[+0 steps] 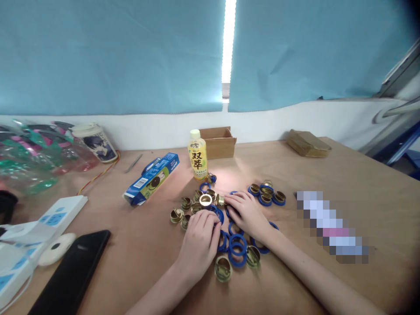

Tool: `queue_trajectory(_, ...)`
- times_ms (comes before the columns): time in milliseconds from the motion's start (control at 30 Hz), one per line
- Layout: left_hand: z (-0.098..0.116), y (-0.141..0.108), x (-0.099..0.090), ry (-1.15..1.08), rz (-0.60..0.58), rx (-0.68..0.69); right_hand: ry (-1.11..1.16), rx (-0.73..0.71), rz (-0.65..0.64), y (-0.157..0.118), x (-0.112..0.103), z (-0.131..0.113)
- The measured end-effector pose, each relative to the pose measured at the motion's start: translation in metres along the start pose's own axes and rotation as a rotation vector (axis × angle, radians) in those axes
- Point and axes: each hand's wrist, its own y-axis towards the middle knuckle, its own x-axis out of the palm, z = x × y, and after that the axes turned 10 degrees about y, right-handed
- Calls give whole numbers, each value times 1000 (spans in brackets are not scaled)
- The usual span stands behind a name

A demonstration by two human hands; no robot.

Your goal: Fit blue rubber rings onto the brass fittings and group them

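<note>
A loose pile of gold round metal caps [223,267] and blue rings [237,259] lies on the table between and around both hands. My left hand [201,234] rests over the left side of the pile, fingers bent and pressed together, with a blue ring [220,214] by its fingertips. Whatever is under those fingers is hidden. Stretched over the pile's middle, my right hand [248,215] has thumb and forefinger closed at the edge of a small gold cap [219,200]. Beside it a gold cap with a pale rim [205,200] lies among the others.
Behind the pile stand a yellow drink bottle [197,157] and an open cardboard box [219,143]. A blue carton [151,178], a black phone [70,273] and a white power strip [62,214] lie left. Several blue-ringed caps [265,199] sit right, before a brown packet [308,143].
</note>
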Motion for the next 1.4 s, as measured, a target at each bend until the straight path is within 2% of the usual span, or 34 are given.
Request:
queue_trajectory(367, 1, -2, 0, -40, 21, 27, -2, 11, 34, 4, 0, -3)
queue_trajectory(633, -3, -2, -6, -140, 125, -69, 128, 69, 227, 6, -8, -9)
queue_trajectory(767, -2, 0, -9, -178, 151, -123, 530, 278, 297, 7, -16, -16)
queue_trajectory(900, -1, 0, -11, -180, 165, -100, 1002, 517, 296, 11, -20, -22)
queue_trajectory(1000, 0, -1, -12, -183, 190, -73, 1230, 650, 295, 12, -21, -23)
queue_trajectory(1100, 0, -1, -13, -178, 256, -43, 1282, 720, 285, 10, -25, -21)
queue_trajectory(1233, 0, -1, -13, -185, 311, -39, 1270, 755, 204, 8, -34, -19)
queue_trajectory(1400, -2, -2, -12, -237, 234, -82, 1246, 864, 57, 6, -38, -24)
